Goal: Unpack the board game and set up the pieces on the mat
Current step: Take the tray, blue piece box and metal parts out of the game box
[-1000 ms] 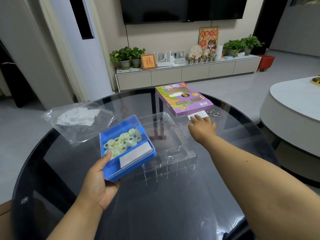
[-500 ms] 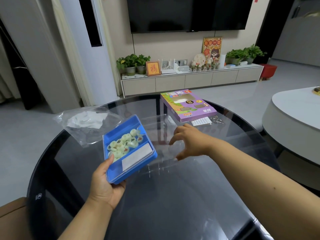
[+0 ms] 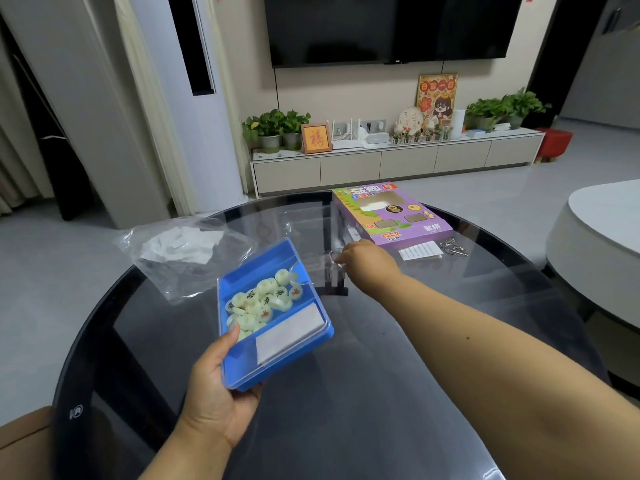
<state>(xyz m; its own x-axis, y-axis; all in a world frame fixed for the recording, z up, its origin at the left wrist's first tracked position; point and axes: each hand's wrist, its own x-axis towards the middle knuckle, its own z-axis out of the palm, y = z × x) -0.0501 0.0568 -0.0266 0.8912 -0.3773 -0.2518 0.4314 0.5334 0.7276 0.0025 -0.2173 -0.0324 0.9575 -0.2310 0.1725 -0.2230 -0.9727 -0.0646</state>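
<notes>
Left hand gripping one blue tray of pale game pieces (too heaped to count), right hand pinching one clear lid, one purple box behind

— How is the table laid out?
— A tray is held above its near left part by the left hand; game pieces are heaped in its larger compartment, a folded sheet in the narrower one.
— And behind it?
— A plastic bag is laid to the left. A game box is placed at the far edge, with a paper slip and metal rings just before it. The right hand is found between tray and box.
</notes>
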